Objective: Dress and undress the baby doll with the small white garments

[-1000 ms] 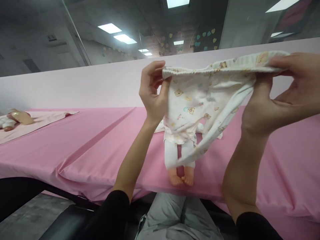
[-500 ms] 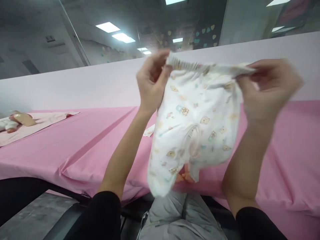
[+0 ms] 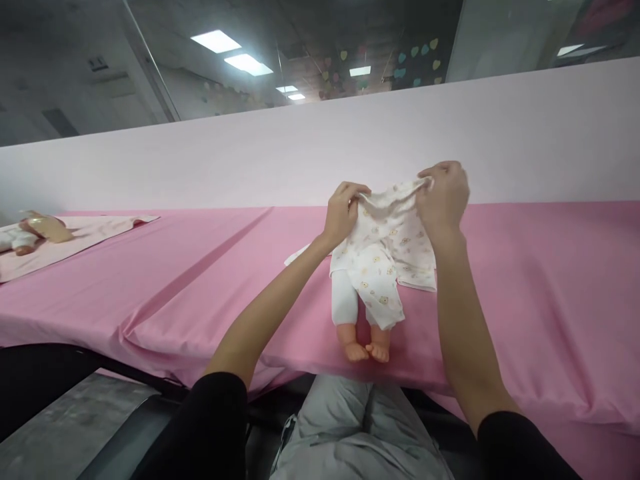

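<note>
A baby doll lies on its back on the pink-covered table, its bare feet (image 3: 363,348) pointing toward me and one white-clad leg (image 3: 345,298) showing. Its head and upper body are hidden under a white teddy-print baby garment (image 3: 385,248). My left hand (image 3: 343,213) pinches the garment's elastic edge on the left side. My right hand (image 3: 443,195) grips the same edge on the right side. Both hands hold the garment up a little above the doll's middle.
A second doll (image 3: 43,228) lies on a pale pink cloth (image 3: 80,239) at the far left of the pink table cover (image 3: 530,293). A corner of white cloth (image 3: 296,255) pokes out left of the garment. A pale partition (image 3: 350,150) stands behind the table.
Both hands have come down from high above the table and moved closer together. The garment has dropped with them onto the doll, and the doll's legs and feet show again.
</note>
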Demonstrator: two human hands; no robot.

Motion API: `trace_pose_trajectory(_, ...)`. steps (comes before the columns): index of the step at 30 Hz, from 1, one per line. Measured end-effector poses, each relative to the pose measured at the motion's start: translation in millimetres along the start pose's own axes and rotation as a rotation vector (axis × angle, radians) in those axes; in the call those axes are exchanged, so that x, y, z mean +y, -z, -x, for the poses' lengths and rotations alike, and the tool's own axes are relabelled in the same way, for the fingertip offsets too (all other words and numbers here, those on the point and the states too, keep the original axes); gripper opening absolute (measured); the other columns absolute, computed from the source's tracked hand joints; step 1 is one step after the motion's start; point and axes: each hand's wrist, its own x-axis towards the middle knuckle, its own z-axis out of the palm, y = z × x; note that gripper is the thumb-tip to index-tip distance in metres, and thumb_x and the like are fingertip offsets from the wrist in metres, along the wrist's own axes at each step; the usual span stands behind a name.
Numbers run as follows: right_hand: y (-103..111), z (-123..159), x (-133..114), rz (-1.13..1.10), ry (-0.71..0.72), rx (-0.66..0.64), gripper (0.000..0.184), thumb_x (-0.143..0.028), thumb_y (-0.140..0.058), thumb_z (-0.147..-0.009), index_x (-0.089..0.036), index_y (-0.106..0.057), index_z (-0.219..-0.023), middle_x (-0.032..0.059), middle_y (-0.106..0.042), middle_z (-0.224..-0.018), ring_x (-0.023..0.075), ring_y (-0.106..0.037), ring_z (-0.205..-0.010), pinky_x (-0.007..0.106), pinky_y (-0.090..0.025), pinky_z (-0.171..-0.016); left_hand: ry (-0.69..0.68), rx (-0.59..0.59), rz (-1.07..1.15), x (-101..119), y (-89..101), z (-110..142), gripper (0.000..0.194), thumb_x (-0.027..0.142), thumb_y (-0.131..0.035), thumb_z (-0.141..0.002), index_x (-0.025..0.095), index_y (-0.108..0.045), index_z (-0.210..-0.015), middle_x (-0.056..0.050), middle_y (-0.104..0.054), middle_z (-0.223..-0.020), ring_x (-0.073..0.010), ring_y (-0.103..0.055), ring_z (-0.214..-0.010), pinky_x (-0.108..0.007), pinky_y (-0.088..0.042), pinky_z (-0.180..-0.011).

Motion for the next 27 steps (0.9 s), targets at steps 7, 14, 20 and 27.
trace_pose_trajectory(7,-22.5,29.6,-47.4,-0.137,0.151,-0.849,0.005,-0.013,-0.057,-0.07,-0.015,-0.061,-0.071,0.0037,-0.061,-0.072,0.0144,-0.054,-0.066,0.024,-0.039,-0.061,0.222,0.15,0.121,-14.2,-21.9,64.2,0.023,0.013,-0.041,-0.086,0.019,-0.061,-0.096,-0.005,-0.063,-0.098,-0.0136,-0.058,-0.089,-0.024,-0.048,-0.072)
trace_pose_trajectory(14,-46.0,35.4,-41.5,-0.471,-0.168,-1.159,0.026,0.0,-0.038,-0.075,-0.012,-0.06,-0.082,0.0071,-0.065,-0.079,0.0132,-0.061,-0.064,0.021,-0.044,-0.058,0.227,0.29,0.075,-24.5,-20.7,91.3,0.019,0.018,-0.043,-0.089,0.019,-0.059,-0.098,-0.005,-0.064,-0.098,-0.0139,-0.059,-0.091,-0.026,-0.047,-0.077)
trace_pose_trajectory(20,-58.0,46.0,-49.9,-0.039,0.107,-1.004,0.021,0.005,-0.042,-0.066,-0.015,-0.046,-0.065,0.006,-0.058,-0.064,0.0137,-0.053,-0.056,0.022,-0.034,-0.052,0.126,0.261,0.051,-8.1,-16.1,94.4,0.019,0.021,-0.041,-0.091,0.019,-0.057,-0.102,-0.005,-0.063,-0.099,-0.0138,-0.059,-0.092,-0.029,-0.047,-0.083)
trace_pose_trajectory(27,-69.0,45.9,-41.5,-0.081,0.007,-1.028,0.02,-0.001,-0.049,-0.064,-0.017,-0.039,-0.058,-0.0006,-0.045,-0.055,0.0112,-0.042,-0.056,0.023,-0.03,-0.055,0.093,0.282,0.086,-2.7,-20.7,97.5,0.017,0.021,-0.041,-0.091,0.019,-0.056,-0.098,-0.005,-0.063,-0.093,-0.0134,-0.059,-0.087,-0.029,-0.048,-0.079)
